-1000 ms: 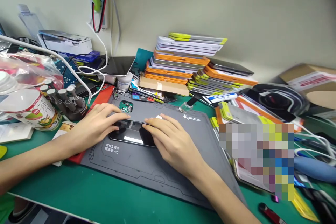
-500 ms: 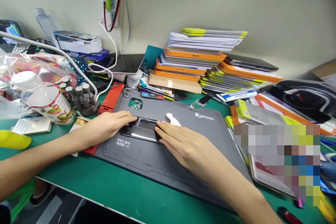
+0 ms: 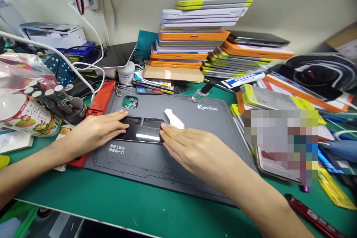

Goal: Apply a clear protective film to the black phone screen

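A black smartphone (image 3: 146, 129) lies face up on the grey work mat (image 3: 173, 171), with a bright strip of light reflected in its glass. My left hand (image 3: 102, 128) grips its left end, fingers together and partly over the glass. At the opposite end my right hand (image 3: 192, 147) holds the edge with its fingertips; its thumb is hidden. A crumpled white tissue (image 3: 174, 119) lies just behind my right fingers. Small metal parts (image 3: 130, 102) sit in a recess of the mat beyond my left hand.
Phone cases (image 3: 189, 35) are stacked behind the mat. A small glass bottle (image 3: 199, 96) stands near the mat's back edge. Left are screwdrivers (image 3: 60, 100) in a holder and a drink bottle (image 3: 30, 115). A red tool (image 3: 315, 215) lies front right.
The whole view has shifted, so the scene sits further left and higher. Both hands stay at the phone's ends; the left fingers lie a little differently and uncover more glass.
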`<state>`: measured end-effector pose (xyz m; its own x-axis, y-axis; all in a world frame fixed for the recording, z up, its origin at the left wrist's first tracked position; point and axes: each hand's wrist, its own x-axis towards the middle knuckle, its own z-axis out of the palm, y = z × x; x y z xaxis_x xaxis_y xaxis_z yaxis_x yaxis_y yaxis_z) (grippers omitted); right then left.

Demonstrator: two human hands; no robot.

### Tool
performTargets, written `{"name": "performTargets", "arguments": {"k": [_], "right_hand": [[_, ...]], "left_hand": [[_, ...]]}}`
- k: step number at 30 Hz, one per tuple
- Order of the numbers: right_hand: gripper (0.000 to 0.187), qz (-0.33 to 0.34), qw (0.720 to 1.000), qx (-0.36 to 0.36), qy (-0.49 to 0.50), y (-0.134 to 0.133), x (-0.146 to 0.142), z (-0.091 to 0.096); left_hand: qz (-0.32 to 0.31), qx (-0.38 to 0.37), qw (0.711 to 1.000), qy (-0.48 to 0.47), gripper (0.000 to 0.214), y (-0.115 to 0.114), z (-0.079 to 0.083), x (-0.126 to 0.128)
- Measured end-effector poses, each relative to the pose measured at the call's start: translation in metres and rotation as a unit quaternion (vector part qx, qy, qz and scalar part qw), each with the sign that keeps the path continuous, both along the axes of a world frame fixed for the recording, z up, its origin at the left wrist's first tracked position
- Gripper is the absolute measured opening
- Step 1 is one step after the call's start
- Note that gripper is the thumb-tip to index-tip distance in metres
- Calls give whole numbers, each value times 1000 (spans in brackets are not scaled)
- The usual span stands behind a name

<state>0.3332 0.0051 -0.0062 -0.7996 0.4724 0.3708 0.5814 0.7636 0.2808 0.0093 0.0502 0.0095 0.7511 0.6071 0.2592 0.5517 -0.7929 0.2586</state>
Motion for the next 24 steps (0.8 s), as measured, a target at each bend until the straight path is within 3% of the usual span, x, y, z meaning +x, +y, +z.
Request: {"name": "performTargets", "arguments": {"k": [16, 24], "right_hand": [[27, 0, 999, 6, -32, -2, 0, 0], [30, 4, 995, 65, -78, -6, -5, -2]], "left_hand": [[9, -3, 999, 39, 43, 0, -1, 1], [10, -2, 999, 47, 43, 1, -2, 2]]}}
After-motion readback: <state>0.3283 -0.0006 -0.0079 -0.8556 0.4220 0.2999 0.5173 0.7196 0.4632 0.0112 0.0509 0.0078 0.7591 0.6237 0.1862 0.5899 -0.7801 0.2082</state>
